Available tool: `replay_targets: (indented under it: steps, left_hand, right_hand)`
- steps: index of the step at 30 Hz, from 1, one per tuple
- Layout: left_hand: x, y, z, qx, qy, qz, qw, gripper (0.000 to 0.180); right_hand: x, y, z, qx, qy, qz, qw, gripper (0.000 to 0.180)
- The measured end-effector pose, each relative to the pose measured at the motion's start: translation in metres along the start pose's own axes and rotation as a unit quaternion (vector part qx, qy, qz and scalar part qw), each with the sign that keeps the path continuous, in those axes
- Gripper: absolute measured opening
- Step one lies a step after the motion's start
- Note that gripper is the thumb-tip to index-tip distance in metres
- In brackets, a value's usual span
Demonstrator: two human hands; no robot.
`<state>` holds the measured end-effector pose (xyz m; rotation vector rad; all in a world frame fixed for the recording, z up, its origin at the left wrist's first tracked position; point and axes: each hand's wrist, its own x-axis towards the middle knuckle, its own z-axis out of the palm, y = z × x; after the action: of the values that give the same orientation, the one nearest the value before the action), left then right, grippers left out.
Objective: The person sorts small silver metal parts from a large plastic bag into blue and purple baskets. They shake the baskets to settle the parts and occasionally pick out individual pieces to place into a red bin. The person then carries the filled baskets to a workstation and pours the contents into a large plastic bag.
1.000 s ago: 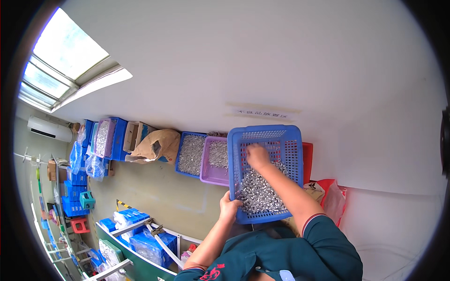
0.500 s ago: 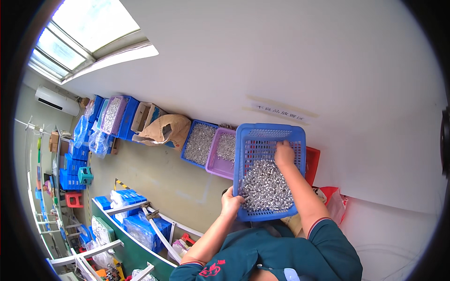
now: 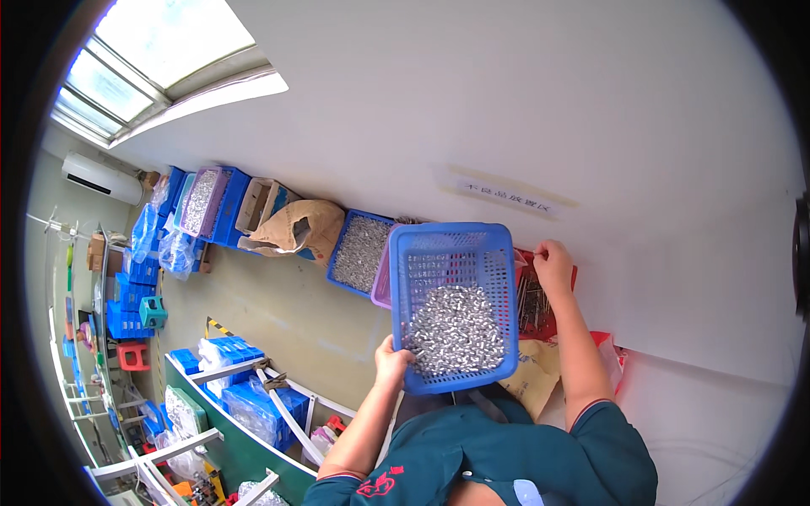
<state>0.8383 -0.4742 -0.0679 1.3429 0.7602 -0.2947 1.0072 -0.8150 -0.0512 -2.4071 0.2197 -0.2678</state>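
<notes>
Along a pale wall (image 3: 591,110), a brown paper sack (image 3: 316,223) and a blue tray (image 3: 348,290) are lined up on the floor (image 3: 253,295). The lower left rim of a blue basket (image 3: 398,287) is gripped by the fingers of the left hand (image 3: 393,364); small metal pieces (image 3: 456,333) are heaped inside. The right hand (image 3: 553,261) has been withdrawn from the basket to a red bin (image 3: 548,327), so the heap is left untouched by it; whether anything is pinched in its curled fingers cannot be told.
</notes>
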Motion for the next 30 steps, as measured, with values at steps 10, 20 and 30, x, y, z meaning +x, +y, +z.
replay_targets:
  steps: [10, 20, 30]
  left_hand:
    - [0.04, 0.089, -0.012, 0.306, -0.066, 0.042, 0.949, 0.058]
    - [0.055, 0.143, 0.002, 0.452, -0.13, 0.065, 0.88, 0.06]
    - [0.076, 0.148, 0.063, 0.606, -0.275, 0.251, 0.703, 0.055]
  right_hand:
    - [0.01, 0.027, 0.015, -0.17, -0.093, -0.005, 0.981, 0.008]
    - [0.007, 0.086, -0.007, -0.149, -0.163, 0.005, 0.975, 0.012]
    - [-0.013, -0.076, -0.053, -0.057, -0.032, -0.332, 0.941, 0.031]
